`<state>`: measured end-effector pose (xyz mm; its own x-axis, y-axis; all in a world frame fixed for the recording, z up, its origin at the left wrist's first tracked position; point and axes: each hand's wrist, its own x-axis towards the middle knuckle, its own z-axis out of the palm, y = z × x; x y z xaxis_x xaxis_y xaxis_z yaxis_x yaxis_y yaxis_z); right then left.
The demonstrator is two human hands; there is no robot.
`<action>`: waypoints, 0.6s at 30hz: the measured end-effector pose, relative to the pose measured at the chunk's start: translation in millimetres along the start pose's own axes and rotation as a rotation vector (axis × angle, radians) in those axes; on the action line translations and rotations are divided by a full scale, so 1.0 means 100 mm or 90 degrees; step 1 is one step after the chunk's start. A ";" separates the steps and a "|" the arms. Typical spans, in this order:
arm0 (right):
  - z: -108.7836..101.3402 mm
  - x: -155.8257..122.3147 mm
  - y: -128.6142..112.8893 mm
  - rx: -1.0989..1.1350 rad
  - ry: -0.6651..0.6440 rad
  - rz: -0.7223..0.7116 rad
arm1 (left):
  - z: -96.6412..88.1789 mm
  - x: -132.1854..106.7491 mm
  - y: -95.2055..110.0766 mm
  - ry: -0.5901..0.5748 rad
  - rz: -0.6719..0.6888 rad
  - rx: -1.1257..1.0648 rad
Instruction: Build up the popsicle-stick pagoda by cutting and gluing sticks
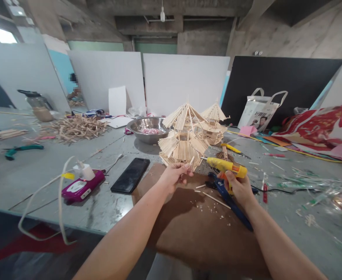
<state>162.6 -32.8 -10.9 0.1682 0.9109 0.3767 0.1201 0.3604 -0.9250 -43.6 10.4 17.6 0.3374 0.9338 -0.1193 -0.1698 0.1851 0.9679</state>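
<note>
Your left hand (175, 175) pinches short stick (192, 160) at lower roof of pagoda model (185, 136); right hand (239, 186) grips yellow glue gun (226, 166), nozzle near stick. Keep bead small, fingertips clear.

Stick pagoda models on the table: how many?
2. The larger two-tiered model stands just past the brown board, with the left hand at its lower roof; the smaller model sits behind it to the right. Others may be hidden behind them.

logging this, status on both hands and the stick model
Left hand pinches a small stick at the lower edge of the stick model. Right hand grips the yellow glue gun, nozzle toward that spot. Blue pliers lie on the brown board beneath.
</note>
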 end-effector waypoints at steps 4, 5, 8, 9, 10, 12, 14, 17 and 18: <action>-0.04 0.13 -0.25 0.027 0.088 -0.026 | -0.04 -0.01 0.03 0.009 0.095 -0.026; -0.04 0.18 -0.32 0.017 0.090 -0.041 | -0.04 -0.01 0.05 0.021 0.115 -0.037; 0.00 0.37 -0.58 -0.065 0.037 -0.091 | -0.06 -0.04 0.09 0.077 0.155 -0.058; 0.04 0.44 -0.67 -0.103 0.021 -0.108 | -0.06 -0.05 0.10 0.095 0.165 -0.058; 0.08 0.52 -0.77 -0.143 0.001 -0.126 | -0.06 -0.05 0.11 0.111 0.174 -0.057; 0.19 0.65 -0.97 -0.255 -0.031 -0.181 | -0.07 -0.06 0.12 0.134 0.188 -0.052; 0.32 0.77 -1.15 -0.373 -0.032 -0.254 | -0.07 -0.05 0.12 0.150 0.203 -0.047; 0.51 0.91 -1.34 -0.480 -0.036 -0.313 | -0.08 -0.04 0.10 0.167 0.224 -0.042; 0.55 0.95 -1.38 -0.506 -0.038 -0.319 | -0.08 -0.03 0.09 0.172 0.226 -0.041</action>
<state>107.8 15.0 149.5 -0.1325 0.7033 0.6985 0.8011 0.4910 -0.3424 -54.0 11.6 25.0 -0.0040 0.9878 0.1558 -0.2919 -0.1501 0.9446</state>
